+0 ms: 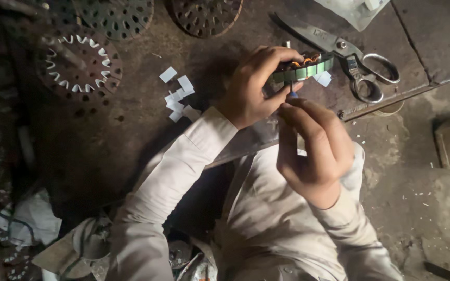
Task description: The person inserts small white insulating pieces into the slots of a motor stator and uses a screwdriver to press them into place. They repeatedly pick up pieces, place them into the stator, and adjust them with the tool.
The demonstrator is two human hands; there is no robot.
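Observation:
My left hand (253,86) grips a round stator (304,68) with a green rim and copper windings, held just above the dark workbench (131,140). My right hand (313,148) is closed around a thin tool (291,93) with a blue tip, which points up at the stator's near edge. Both arms wear pale sleeves. The far side of the stator is hidden by my left fingers.
Large metal scissors (355,57) lie just right of the stator. Small white paper slips (178,93) are scattered left of my hands. A slotted stator core with white inserts (79,65) and two other round cores (207,15) lie at the back. Rags and clutter sit at lower left.

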